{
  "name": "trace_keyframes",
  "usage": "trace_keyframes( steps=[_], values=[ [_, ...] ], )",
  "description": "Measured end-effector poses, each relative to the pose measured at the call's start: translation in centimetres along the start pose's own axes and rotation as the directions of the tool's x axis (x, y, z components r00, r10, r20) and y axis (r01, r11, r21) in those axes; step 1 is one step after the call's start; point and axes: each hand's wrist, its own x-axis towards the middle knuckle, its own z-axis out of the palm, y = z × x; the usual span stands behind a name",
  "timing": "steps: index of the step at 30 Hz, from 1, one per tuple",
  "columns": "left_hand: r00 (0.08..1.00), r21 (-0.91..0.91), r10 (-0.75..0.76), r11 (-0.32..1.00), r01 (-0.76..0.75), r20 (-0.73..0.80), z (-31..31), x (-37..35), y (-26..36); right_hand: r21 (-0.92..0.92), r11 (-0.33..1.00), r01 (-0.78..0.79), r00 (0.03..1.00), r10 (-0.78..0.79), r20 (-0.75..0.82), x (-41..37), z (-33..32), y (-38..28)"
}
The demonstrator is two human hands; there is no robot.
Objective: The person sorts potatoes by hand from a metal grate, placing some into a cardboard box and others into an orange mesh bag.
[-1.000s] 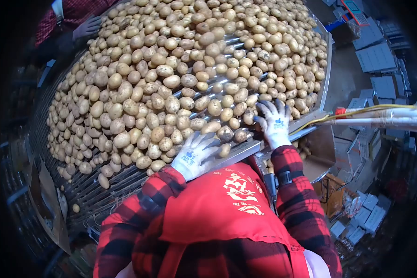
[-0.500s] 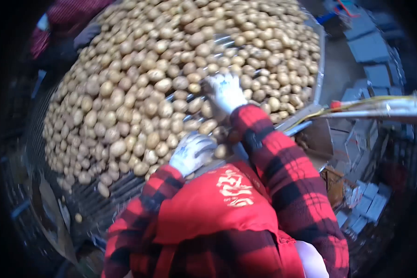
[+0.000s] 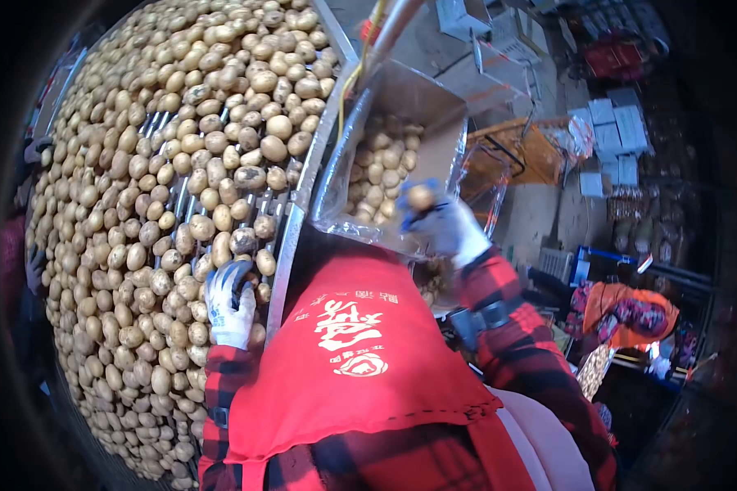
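Observation:
My right hand [image 3: 449, 219], in a white and blue-grey glove, is closed around a potato [image 3: 420, 197], slightly blurred. It is over the right edge of a cardboard box [image 3: 430, 94] with a clear plastic liner, where several potatoes [image 3: 382, 168] lie. My left hand [image 3: 230, 304], gloved the same way, rests on the large heap of potatoes [image 3: 151, 221] near the table's metal rim [image 3: 291, 245]. Its fingers are apart and curved over the potatoes; I see nothing held in them.
Bars of the sorting table [image 3: 180, 196] show between potatoes. A pole [image 3: 391, 37] with a yellow cord slants above the box. Behind the box stands an orange-brown panel [image 3: 520, 151], with white boxes [image 3: 618, 123] farther off. A person in an orange vest [image 3: 635, 315] is at right.
My view has turned right, bringing the lined box into sight. My right hand has gone from the heap to the box and now holds a potato. The left stays at the heap.

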Motion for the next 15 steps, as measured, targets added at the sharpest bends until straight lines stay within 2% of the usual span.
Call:
trace_keyframes(
  steps=[1, 2, 3, 5, 6, 8, 9, 11, 13, 14, 15],
  values=[
    [0.999, 0.029, 0.018, 0.999, -0.017, -0.036, 0.1, 0.0, 0.2, 0.237, 0.971, 0.005, 0.990, 0.028, -0.136, -1.8, -1.3, -2.0],
    [1.000, 0.028, 0.016, 1.000, -0.015, -0.027, 0.0, -0.1, 0.3, 0.155, 0.966, 0.207, 0.976, -0.192, -0.107, -3.5, -3.5, -2.6],
    [1.000, 0.026, 0.015, 1.000, -0.015, -0.025, 0.0, -0.1, 0.3, 0.184, 0.945, 0.269, 0.959, -0.244, -0.148, -4.7, -4.4, -3.2],
    [0.999, 0.015, 0.032, 0.999, -0.032, -0.018, 0.0, 0.0, 0.2, 0.146, 0.953, 0.267, 0.954, -0.239, -0.182, -5.2, -8.5, -2.4],
    [0.999, 0.018, 0.028, 0.999, -0.028, -0.014, 0.1, 0.1, 0.2, 0.193, 0.960, 0.202, 0.968, -0.166, -0.186, -5.0, -9.0, -1.7],
    [1.000, 0.028, 0.024, 0.999, -0.023, -0.011, 0.2, 0.1, 0.4, 0.234, 0.970, 0.064, 0.989, -0.030, -0.146, -4.0, -7.8, -0.1],
    [1.000, 0.034, 0.028, 0.999, -0.028, -0.007, 0.1, 0.1, 0.4, 0.146, 0.988, 0.050, 0.975, -0.017, -0.220, -3.9, -6.4, 0.5],
    [1.000, 0.079, 0.008, 0.997, -0.008, 0.005, 0.0, -0.1, 0.5, 0.115, 0.992, 0.058, 0.977, -0.032, -0.213, -3.1, -6.9, 0.6],
    [1.000, 0.102, 0.018, 0.995, -0.020, 0.020, -0.1, -0.3, 0.4, -0.034, 0.998, 0.057, 0.995, -0.059, -0.082, -4.5, -8.7, -0.8],
    [0.998, 0.078, 0.025, 0.997, -0.029, 0.050, -0.1, -0.5, -0.2, -0.168, 0.985, -0.030, 0.983, -0.002, -0.186, -5.8, -9.4, -1.7],
    [0.999, 0.091, 0.010, 0.996, -0.015, 0.050, -0.2, -0.3, 0.4, -0.798, 0.584, 0.149, 0.988, -0.062, 0.140, -6.3, -10.1, -2.6]
  ],
)
